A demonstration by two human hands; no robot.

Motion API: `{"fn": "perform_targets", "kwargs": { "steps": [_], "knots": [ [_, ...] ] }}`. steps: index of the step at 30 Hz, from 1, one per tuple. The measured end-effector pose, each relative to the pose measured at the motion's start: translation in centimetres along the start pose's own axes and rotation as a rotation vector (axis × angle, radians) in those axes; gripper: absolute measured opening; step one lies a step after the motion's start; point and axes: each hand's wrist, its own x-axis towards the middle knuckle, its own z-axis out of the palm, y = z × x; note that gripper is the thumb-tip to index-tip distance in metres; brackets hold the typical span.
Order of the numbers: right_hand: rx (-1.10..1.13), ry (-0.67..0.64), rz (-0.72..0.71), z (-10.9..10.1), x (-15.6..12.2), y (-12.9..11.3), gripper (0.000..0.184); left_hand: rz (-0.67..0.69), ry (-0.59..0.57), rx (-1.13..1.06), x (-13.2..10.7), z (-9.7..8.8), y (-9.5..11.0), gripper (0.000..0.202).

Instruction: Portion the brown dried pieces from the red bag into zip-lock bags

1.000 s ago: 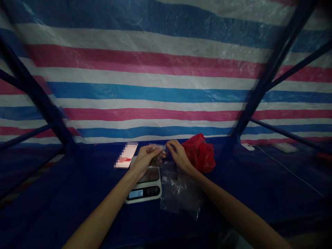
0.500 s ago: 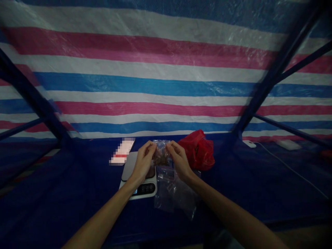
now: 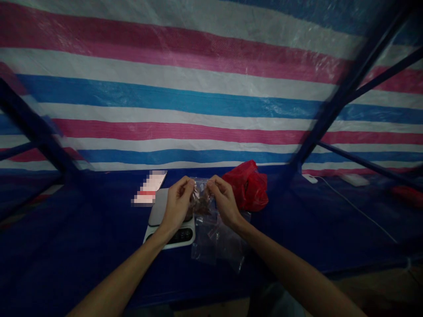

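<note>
A small clear plastic bag (image 3: 201, 198) of something brown was pinched at its top edge between the left hand (image 3: 177, 204) and the right hand (image 3: 224, 200) — fingertips pressed to the film — and held just beside the digital scale (image 3: 157, 213), above further clear bags (image 3: 214, 242) on the blue-covered worktop (image 3: 82, 246).

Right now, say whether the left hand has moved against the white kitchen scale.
Yes: the left hand has slid back over the white kitchen scale, its arm now hiding the display.
</note>
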Motion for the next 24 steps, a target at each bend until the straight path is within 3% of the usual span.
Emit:
{"fn": "perform_targets", "kwargs": {
  "steps": [10, 15, 17, 20, 24],
  "knots": [
    [-0.039, -0.043, -0.008, 0.1, -0.3, -0.6, 0.030, 0.034, -0.162, 0.021, -0.6, 0.1, 0.8, 0.027],
    [-0.058, -0.149, -0.005, -0.5, -0.1, -1.2, 0.031, 0.026, -0.253, 0.037, -0.4, -0.1, 0.6, 0.026],
    [-0.063, -0.182, -0.027, -0.8, 0.3, -1.5, 0.031, 0.018, -0.239, 0.029, -0.3, -0.3, 0.5, 0.027],
    [-0.074, -0.211, -0.061, -1.3, 0.9, -1.4, 0.027, 0.022, -0.122, -0.016, -0.2, -0.3, -0.2, 0.031],
    [-0.075, -0.147, 0.011, -1.5, 1.6, -0.7, 0.028, 0.024, -0.032, -0.022, 0.0, 0.2, -1.0, 0.036]
  ]
}}
